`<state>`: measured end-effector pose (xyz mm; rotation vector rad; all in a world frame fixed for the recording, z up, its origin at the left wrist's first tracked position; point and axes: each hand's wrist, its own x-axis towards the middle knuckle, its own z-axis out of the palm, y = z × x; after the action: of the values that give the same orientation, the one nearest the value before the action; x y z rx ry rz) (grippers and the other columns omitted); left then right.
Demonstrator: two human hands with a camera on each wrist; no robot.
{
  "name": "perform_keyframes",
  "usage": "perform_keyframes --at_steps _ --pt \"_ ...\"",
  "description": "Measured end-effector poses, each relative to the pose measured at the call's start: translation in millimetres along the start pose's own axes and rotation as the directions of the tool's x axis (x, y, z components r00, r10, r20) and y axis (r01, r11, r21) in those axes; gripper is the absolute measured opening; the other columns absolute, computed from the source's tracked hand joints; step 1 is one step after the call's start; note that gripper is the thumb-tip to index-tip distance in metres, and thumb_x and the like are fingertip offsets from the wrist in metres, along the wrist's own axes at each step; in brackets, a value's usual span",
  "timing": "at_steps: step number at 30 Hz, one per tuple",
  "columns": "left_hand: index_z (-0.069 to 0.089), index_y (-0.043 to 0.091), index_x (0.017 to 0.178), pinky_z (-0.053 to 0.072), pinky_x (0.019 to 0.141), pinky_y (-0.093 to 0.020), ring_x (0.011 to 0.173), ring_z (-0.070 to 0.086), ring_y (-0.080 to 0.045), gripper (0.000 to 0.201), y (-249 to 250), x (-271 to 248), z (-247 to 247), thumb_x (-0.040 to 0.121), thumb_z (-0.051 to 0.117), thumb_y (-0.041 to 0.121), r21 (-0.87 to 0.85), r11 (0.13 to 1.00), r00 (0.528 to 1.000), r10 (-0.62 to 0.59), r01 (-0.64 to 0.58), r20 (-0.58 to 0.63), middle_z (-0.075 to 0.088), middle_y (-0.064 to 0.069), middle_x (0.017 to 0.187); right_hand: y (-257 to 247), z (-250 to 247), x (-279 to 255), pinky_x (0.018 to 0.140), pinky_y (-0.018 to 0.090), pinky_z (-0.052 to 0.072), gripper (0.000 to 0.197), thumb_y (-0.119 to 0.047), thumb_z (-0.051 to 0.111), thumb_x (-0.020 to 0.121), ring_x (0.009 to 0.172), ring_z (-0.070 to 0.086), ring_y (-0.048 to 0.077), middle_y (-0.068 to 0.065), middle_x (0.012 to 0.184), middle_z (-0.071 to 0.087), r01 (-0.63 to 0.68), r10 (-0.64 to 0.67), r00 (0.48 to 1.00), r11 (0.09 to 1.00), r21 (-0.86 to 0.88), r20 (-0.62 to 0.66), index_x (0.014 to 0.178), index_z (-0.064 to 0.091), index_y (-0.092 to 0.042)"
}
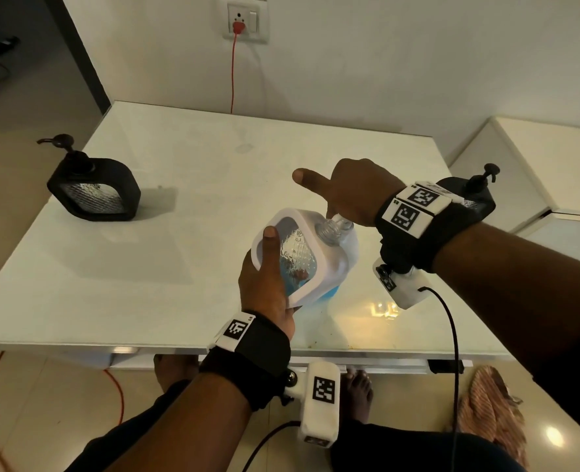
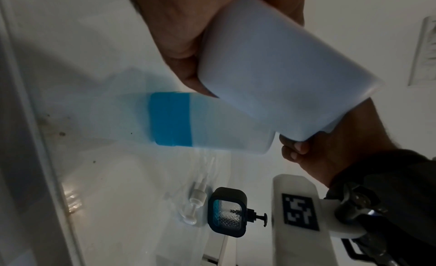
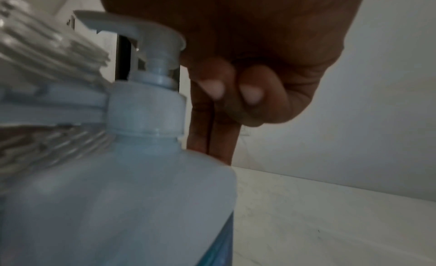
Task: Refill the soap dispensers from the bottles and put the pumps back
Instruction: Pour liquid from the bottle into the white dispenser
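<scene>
**Desk:** What is nearest the lens?

**Photographer:** The left hand (image 1: 264, 284), thumb laid along the front and fingers wrapped behind a white dispenser (image 1: 293, 253), grips it tilted. That tilt appears meant to bring its open threaded neck (image 1: 329, 229) just beside the spout of a soap bottle (image 1: 341, 264) standing at those fingertips, blue soap low inside.

**Desk:** And the right hand?

**Photographer:** The right hand (image 1: 356, 192) sits over the bottle's pump (image 3: 141, 37), forefinger straight out, two fingers curled into the palm around nothing. Probably poised to press soap across; whether it bears down I cannot tell.

**Desk:** Beyond the fingers?

**Photographer:** A loose white pump (image 2: 194, 203) lies on the table (image 1: 179, 148), likely set aside until filling ends. One black dispenser (image 1: 92, 185) stands well left of the left thumb, another (image 1: 475, 192) behind the right wrist, both capped.
</scene>
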<state>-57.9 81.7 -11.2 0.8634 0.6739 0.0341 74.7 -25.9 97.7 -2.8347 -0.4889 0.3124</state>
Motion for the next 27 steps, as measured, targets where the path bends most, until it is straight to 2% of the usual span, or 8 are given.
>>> perform_keyframes --at_steps 2,7,13,16,21,23,27 --pt "0.063 0.038 0.133 0.066 0.081 -0.047 0.115 0.071 -0.028 0.043 -0.4 0.0 0.7 0.096 0.060 0.061 -0.009 1.000 1.000 -0.001 0.001 0.001 0.073 -0.001 0.127 4.0 3.7 1.0 0.080 0.042 0.055 0.087 -0.083 0.031 0.088 0.074 0.066 0.024 0.006 0.072 0.070 -0.002 0.001 1.000 1.000 -0.030 -0.027 0.079 0.074 -0.008" --pt "0.061 0.040 0.135 0.065 0.076 -0.044 0.116 0.070 -0.029 0.043 -0.6 -0.2 1.7 0.098 0.058 0.062 0.005 1.000 1.000 0.000 0.000 0.003 0.072 0.000 0.129 4.9 7.2 -1.2 0.086 0.045 0.054 0.071 -0.075 0.035 0.093 0.083 0.065 0.028 0.006 0.086 0.070 -0.039 0.033 0.996 0.997 -0.073 -0.079 0.083 0.071 -0.015" --pt "0.061 0.038 0.136 0.065 0.081 -0.046 0.116 0.069 -0.029 0.049 0.7 -2.3 1.6 0.095 0.058 0.065 0.017 1.000 1.000 0.006 -0.006 -0.005 0.072 -0.001 0.129 -0.5 -2.0 1.4 0.083 0.042 0.054 0.083 -0.083 0.029 0.089 0.077 0.065 0.022 0.003 0.077 0.069 0.012 -0.011 1.000 0.997 -0.073 0.018 0.076 0.070 -0.013" --pt "0.061 0.037 0.136 0.065 0.076 -0.042 0.114 0.070 -0.029 0.047 0.7 -2.1 2.1 0.097 0.057 0.062 0.005 1.000 1.000 0.006 -0.006 -0.008 0.072 -0.001 0.127 2.0 1.0 1.5 0.082 0.042 0.054 0.081 -0.082 0.032 0.089 0.076 0.066 0.023 0.003 0.075 0.069 0.008 -0.008 1.000 0.997 -0.073 -0.002 0.075 0.071 -0.013" --pt "0.061 0.037 0.136 0.065 0.076 -0.044 0.115 0.070 -0.029 0.056 -0.3 -2.1 1.6 0.089 0.061 0.067 0.002 1.000 1.000 0.008 -0.008 -0.014 0.072 -0.002 0.128 3.4 5.2 0.6 0.085 0.044 0.054 0.066 -0.072 0.038 0.093 0.083 0.065 0.027 0.005 0.087 0.070 -0.028 0.022 0.998 0.995 -0.094 -0.063 0.081 0.069 -0.015" --pt "0.061 0.038 0.136 0.065 0.076 -0.044 0.116 0.069 -0.030 0.051 -0.4 -1.8 1.8 0.093 0.060 0.066 0.012 1.000 1.000 0.002 -0.002 -0.022 0.071 -0.001 0.129 2.1 5.6 0.4 0.084 0.042 0.054 0.062 -0.069 0.038 0.094 0.086 0.064 0.028 0.006 0.093 0.070 -0.032 0.025 0.997 0.993 -0.111 -0.067 0.083 0.067 -0.015" --pt "0.062 0.038 0.134 0.065 0.073 -0.041 0.115 0.070 -0.029 0.046 0.4 -3.9 1.2 0.097 0.058 0.063 0.006 1.000 1.000 -0.007 0.007 -0.021 0.072 -0.001 0.128 1.6 0.7 -0.7 0.086 0.043 0.053 0.068 -0.075 0.035 0.093 0.086 0.065 0.025 0.004 0.090 0.071 -0.013 0.013 1.000 0.997 -0.070 -0.002 0.080 0.066 -0.016"
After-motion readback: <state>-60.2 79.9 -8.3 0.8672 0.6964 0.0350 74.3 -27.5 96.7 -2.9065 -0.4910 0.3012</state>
